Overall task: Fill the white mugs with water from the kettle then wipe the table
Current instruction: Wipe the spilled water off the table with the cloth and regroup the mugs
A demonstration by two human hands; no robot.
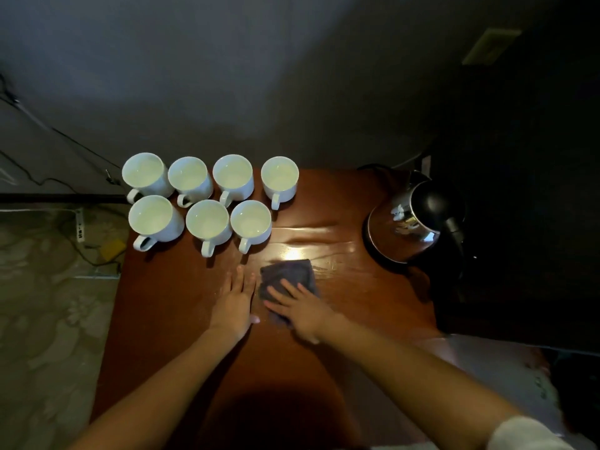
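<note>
- A person's right hand point(298, 311) presses flat on a folded grey cloth point(287, 274) near the middle of a brown wooden worktop point(181, 303). The fingers are spread and nearly straight on top of the fabric, not curled around it.
- The left hand point(234, 303) lies palm down on the bare wood just beside the cloth's left edge, fingers straight and close together, holding nothing.
- Seven white mugs point(233, 177) stand upright at the far left corner, four in the back row and three in front, handles turned toward the person. How full they are cannot be made out in the dim light.
- A steel kettle point(418, 216) with a black lid and handle sits on its round base point(386, 251) at the far right, well apart from the mugs.
- Shiny wet streaks point(311, 245) catch the light on the wood just beyond the cloth, between the mugs and the kettle.
- Patterned flooring point(48, 319) with trailing cables shows left of the worktop.
</note>
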